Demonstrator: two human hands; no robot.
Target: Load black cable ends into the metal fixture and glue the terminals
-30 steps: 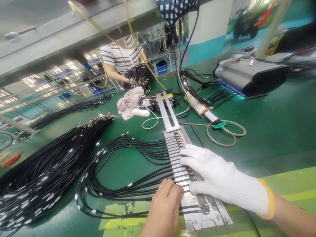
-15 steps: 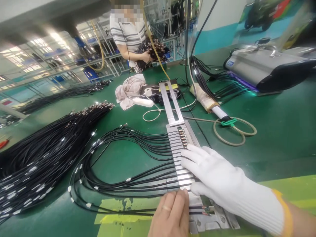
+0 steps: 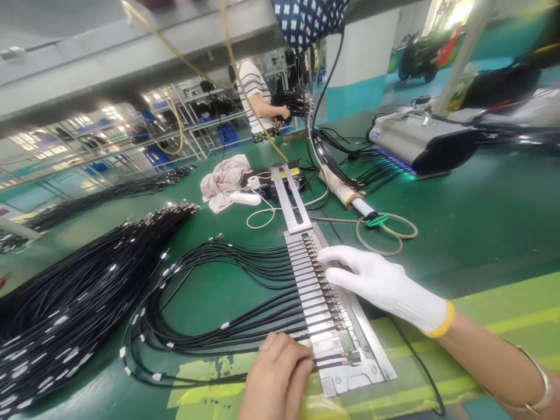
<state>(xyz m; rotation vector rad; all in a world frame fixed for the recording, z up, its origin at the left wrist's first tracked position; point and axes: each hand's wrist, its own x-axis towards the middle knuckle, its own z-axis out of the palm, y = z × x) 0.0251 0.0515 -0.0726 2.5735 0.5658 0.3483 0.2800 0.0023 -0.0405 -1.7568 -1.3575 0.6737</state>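
A metal fixture plate (image 3: 312, 309) lies on the bench, with a row of black cables (image 3: 258, 309) laid across it side by side. Their stripped ends and small metal connectors (image 3: 324, 284) line up along its right part. My right hand (image 3: 376, 283), in a white glove with a yellow cuff, is at the connector row, thumb and index finger apart; no object shows between them. My bare left hand (image 3: 277, 376) is curled over the frontmost cables at the plate's left edge, fingers together. Its palm side is hidden. A slotted metal bar (image 3: 291, 198) adjoins the plate's far end.
A thick bundle of black cables (image 3: 87, 291) fills the left side. Behind the fixture are a crumpled cloth (image 3: 225, 181) and a black control box (image 3: 293, 175). A grey machine with a purple glow (image 3: 415, 140) stands far right. Across the bench, a person (image 3: 256, 96) holds cables.
My right hand has drawn back from the plate and spread its fingers, uncovering more connectors. The left hand has shifted slightly left. Across the bench, the person has turned sideways.
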